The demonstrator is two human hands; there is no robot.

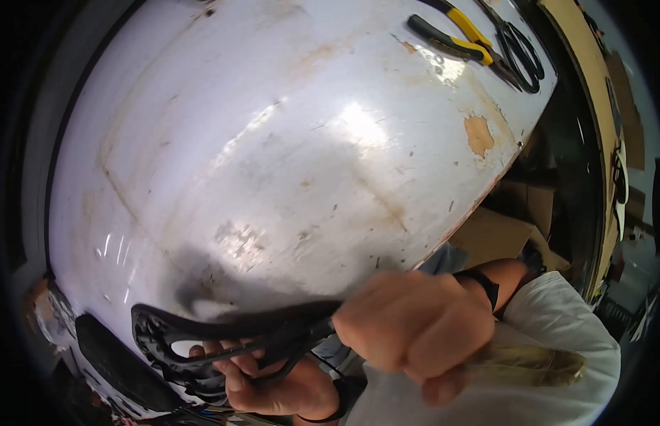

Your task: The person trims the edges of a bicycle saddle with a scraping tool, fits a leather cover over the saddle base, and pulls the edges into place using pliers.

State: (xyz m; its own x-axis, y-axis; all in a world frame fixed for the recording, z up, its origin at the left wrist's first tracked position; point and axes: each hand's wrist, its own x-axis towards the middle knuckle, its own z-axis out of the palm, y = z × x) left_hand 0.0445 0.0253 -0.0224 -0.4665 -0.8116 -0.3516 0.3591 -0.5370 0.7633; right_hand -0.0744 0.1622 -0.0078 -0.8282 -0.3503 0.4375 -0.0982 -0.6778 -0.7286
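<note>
A black strappy piece, with a curved rim and gathered edges, lies along the table's front edge. My left hand is under its left part, fingers curled through an opening and closed on it. My right hand, blurred, is closed in a fist at the piece's right end. A yellowish-brown handle sticks out to the right from behind this fist, so the fist appears wrapped round it. The handle's other end is hidden by the hand.
The worn white tabletop has stains and chipped spots. Pliers with yellow and black grips and black-handled scissors lie at its far right corner. A long black object is at lower left. Cardboard boxes stand beyond the right edge.
</note>
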